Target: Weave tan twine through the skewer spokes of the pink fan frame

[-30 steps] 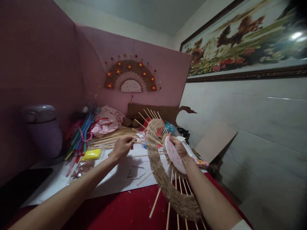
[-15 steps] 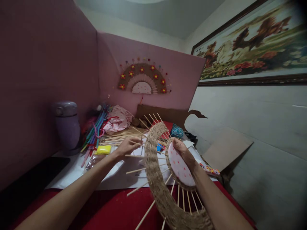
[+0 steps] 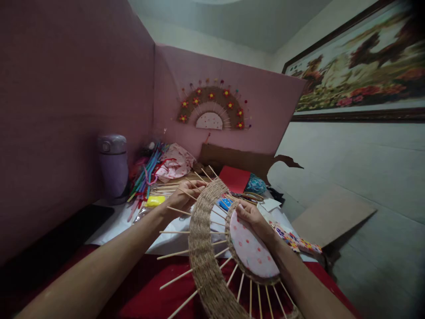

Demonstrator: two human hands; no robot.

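Note:
A half-round woven fan [image 3: 207,241] of brown twine and thin wooden sticks is held up in front of me, tilted, its lower end cut off by the picture's bottom edge. My right hand [image 3: 252,218] grips its half-round centre, with the thumb on the white, red-dotted cloth [image 3: 250,246] and the other fingers hidden behind. At the upper left of the woven band, my left hand [image 3: 187,196] has its fingers closed around the sticks beside the twine. Stick ends stick out past the band's outer edge.
Behind are a purple bottle [image 3: 113,168], pipe cleaners [image 3: 149,170], a yellow packet [image 3: 155,201], dotted cloth [image 3: 175,161], red card [image 3: 234,178] and blue yarn [image 3: 256,183]. A finished-looking flowered fan [image 3: 211,97] hangs on the pink board [image 3: 265,102].
My left hand has moved right and up against the band's sticks. The fan has shifted slightly left and turned more face-on; the whole view has swung a little left.

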